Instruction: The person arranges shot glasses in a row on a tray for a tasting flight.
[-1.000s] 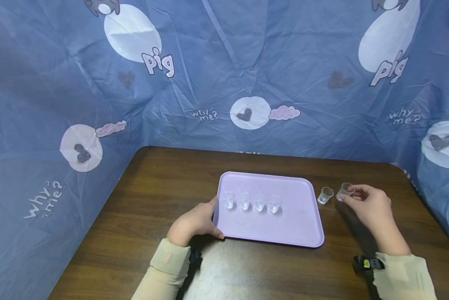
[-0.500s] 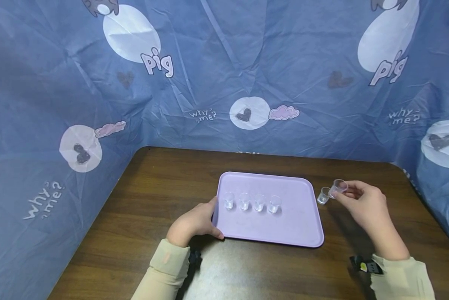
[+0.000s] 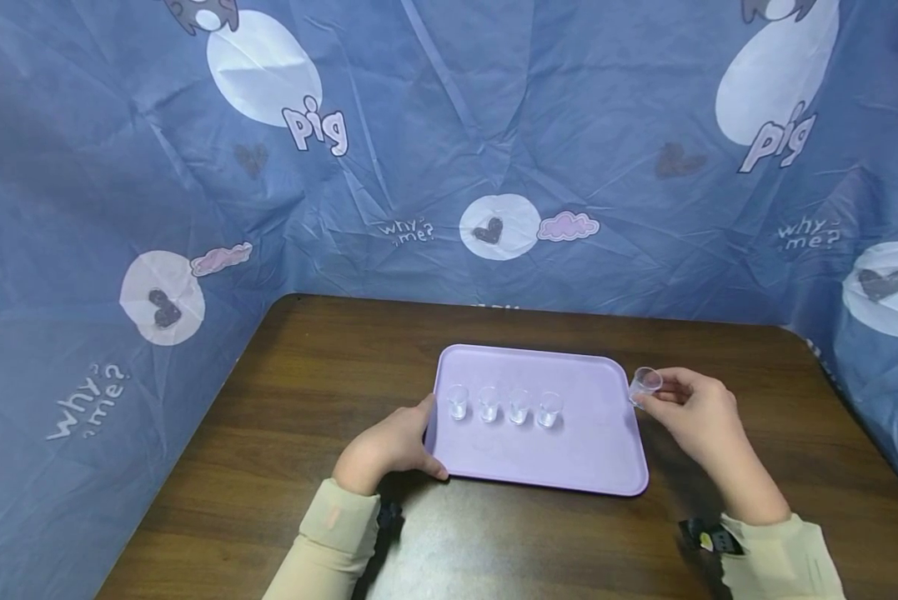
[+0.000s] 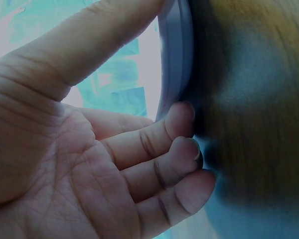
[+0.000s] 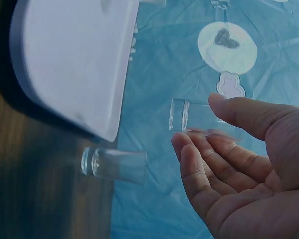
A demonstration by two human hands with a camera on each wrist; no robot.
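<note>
My right hand (image 3: pixel 699 417) pinches a clear shot glass (image 3: pixel 645 382) between thumb and fingers, by the tray's right edge. In the right wrist view the held shot glass (image 5: pixel 197 115) is upright, its thick base toward the table, and another shot glass (image 5: pixel 120 164) stands on the table beside the tray corner. The head view hides that second one behind the held glass. A row of several shot glasses (image 3: pixel 489 404) stands on the lilac tray (image 3: pixel 594 450). My left hand (image 3: pixel 388 442) rests at the tray's left side, thumb at the front corner, fingers relaxed against the edge (image 4: pixel 175 55).
The tray lies on a dark brown wooden table (image 3: pixel 328 358). A blue printed cloth (image 3: pixel 388 150) hangs behind the table and along its sides.
My right hand has lifted the shot glass and carried it left, over the standing one, to the tray's right edge. The left hand and tray have stayed in place.
</note>
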